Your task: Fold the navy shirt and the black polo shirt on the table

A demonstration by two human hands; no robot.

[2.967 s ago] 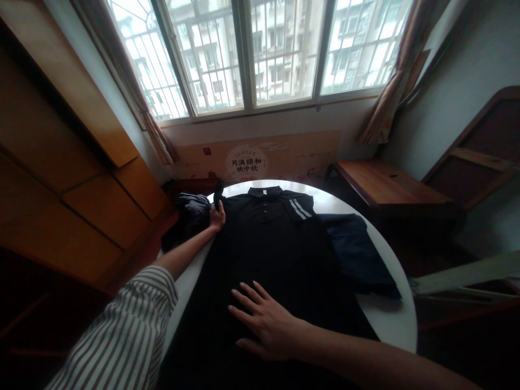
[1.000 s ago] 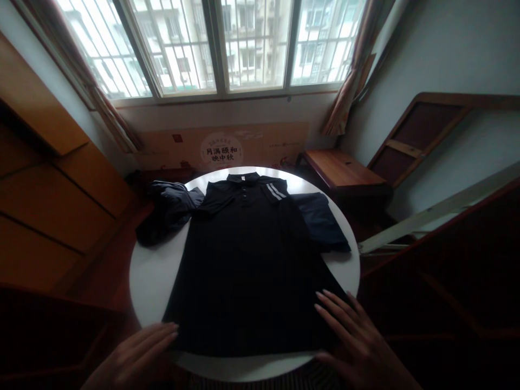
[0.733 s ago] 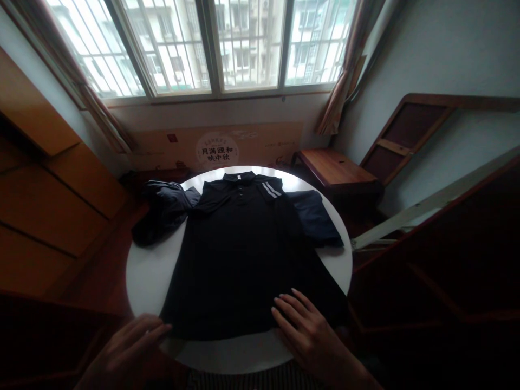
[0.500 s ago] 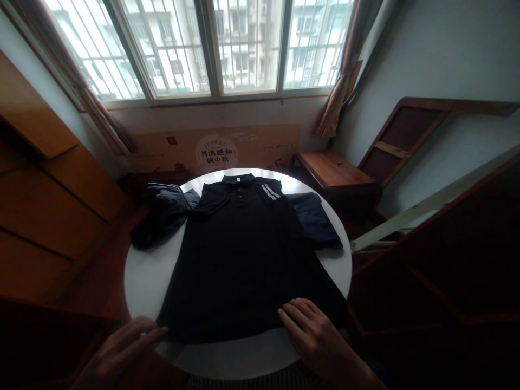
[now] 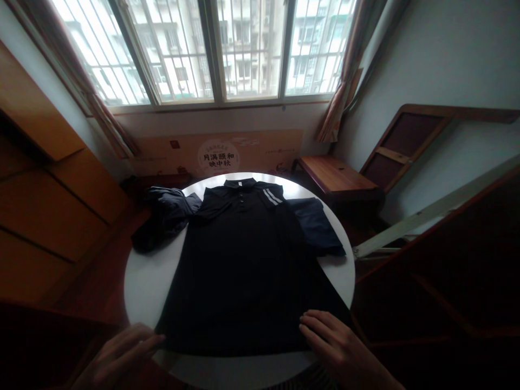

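A black polo shirt with white shoulder stripes lies flat, front up, on a round white table, collar toward the window. My left hand rests at the shirt's lower left hem corner, fingers stretched out and touching the edge. My right hand lies on the lower right hem corner, fingers curled down onto the fabric. Neither hand lifts the cloth.
A crumpled dark grey garment hangs over the table's far left edge. A folded navy garment lies at the far right. A wooden bench stands beyond; a printed cardboard panel leans under the window. Wooden cabinets line the left.
Three seconds ago my left hand held the far left sleeve and my right pressed the shirt's middle. Both have since come back to the near hem; the right has slid rightward to the corner.
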